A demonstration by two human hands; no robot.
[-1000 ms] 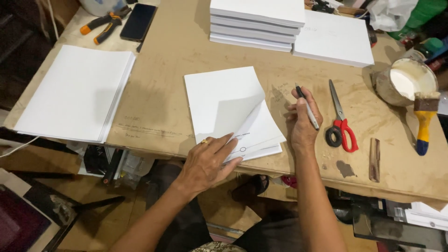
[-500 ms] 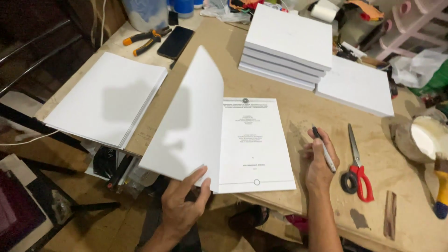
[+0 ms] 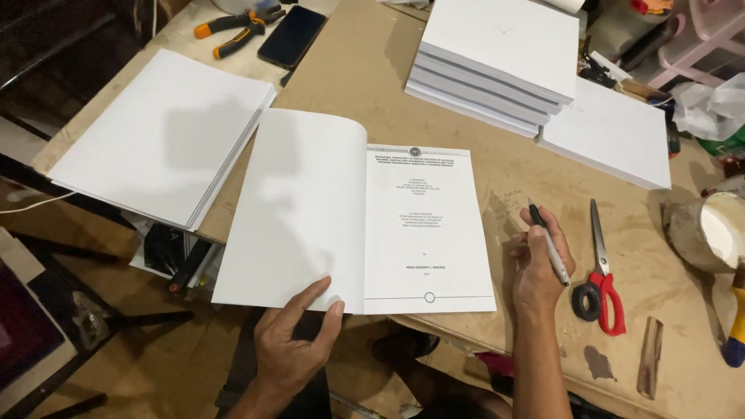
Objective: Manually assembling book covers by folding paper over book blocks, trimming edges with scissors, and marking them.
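Observation:
A white bound booklet (image 3: 353,217) lies open on the brown workbench (image 3: 365,74), blank cover folded out to the left, a printed title page showing on the right. My left hand (image 3: 291,345) touches the bottom edge of the opened cover near the spine with thumb and fingers. My right hand (image 3: 539,268) rests on the bench just right of the booklet and grips a black and white pen (image 3: 549,242), tip pointing away from me.
Red-handled scissors (image 3: 599,275) lie right of my right hand. A stack of white booklets (image 3: 497,58) and a single one (image 3: 609,132) sit behind. Another white stack (image 3: 167,132) lies left. Pliers (image 3: 237,27), a phone (image 3: 291,37), a glue pot (image 3: 710,233) sit at the edges.
My left hand lifted the booklet's cover and swung it over to the left until it lies flat open. The right hand stayed put holding the pen.

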